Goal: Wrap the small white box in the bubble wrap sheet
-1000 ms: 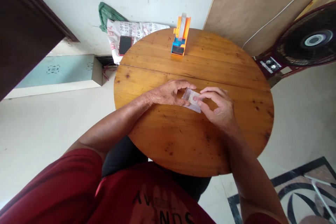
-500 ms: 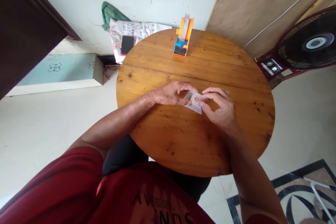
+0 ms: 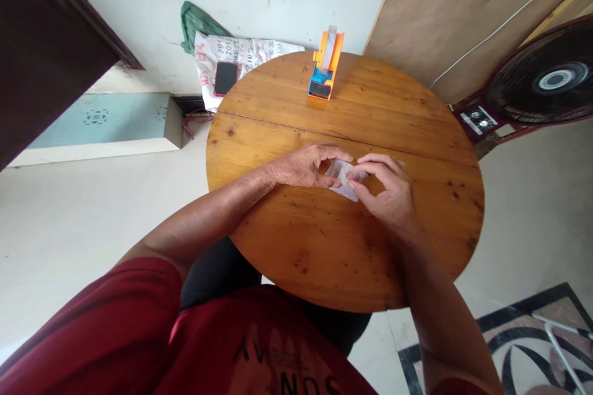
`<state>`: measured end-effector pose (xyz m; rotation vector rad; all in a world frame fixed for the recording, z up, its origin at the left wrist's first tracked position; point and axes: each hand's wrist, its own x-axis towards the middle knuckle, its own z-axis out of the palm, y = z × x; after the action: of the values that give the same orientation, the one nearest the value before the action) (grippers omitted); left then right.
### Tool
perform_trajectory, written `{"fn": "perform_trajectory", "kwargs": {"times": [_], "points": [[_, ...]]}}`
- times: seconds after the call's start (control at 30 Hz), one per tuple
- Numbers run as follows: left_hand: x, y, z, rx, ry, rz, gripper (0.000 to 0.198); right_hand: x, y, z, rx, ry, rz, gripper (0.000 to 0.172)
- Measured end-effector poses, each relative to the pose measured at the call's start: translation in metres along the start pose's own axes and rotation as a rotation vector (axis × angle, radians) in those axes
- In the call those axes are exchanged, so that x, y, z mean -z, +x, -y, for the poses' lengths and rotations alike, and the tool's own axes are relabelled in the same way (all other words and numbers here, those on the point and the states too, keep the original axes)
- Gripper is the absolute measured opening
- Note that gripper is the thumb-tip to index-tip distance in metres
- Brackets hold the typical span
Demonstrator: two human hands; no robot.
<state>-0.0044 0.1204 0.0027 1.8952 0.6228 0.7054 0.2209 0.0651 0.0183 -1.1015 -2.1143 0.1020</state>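
Note:
A small clear plastic packet (image 3: 341, 178) lies on the round wooden table (image 3: 296, 247) between my two hands. My left hand (image 3: 306, 165) rests on the table with thumb and fingers pinched on the packet's left edge. My right hand (image 3: 386, 188) pinches its right side, the fingers curled over it. Something pale sits inside the packet, too small to name. Both forearms reach in from the near edge of the table.
An orange and blue holder (image 3: 325, 65) with a grey strip stands at the table's far edge. Behind the table, a printed sack (image 3: 241, 55) with a dark phone (image 3: 225, 78) on it lies on the floor. A standing fan (image 3: 546, 77) is at the right.
Both hands stay on the packet; the fingers have shifted slightly on it. The view has drifted a little to the left.

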Motion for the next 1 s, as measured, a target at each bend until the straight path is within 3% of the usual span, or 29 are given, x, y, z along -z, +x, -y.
{"fn": "perform_trajectory", "kwargs": {"times": [0.7,1.0], "points": [[-0.0026,0.0005,0.0028,-0.008,-0.01,0.002,0.045,-0.0051,-0.0006,-0.0026,0.065,-0.092,-0.062,0.002],[-0.0016,-0.0004,-0.0002,0.011,0.006,0.01,0.044,-0.004,0.0009,-0.0033,0.027,-0.057,-0.075,0.014]]}}
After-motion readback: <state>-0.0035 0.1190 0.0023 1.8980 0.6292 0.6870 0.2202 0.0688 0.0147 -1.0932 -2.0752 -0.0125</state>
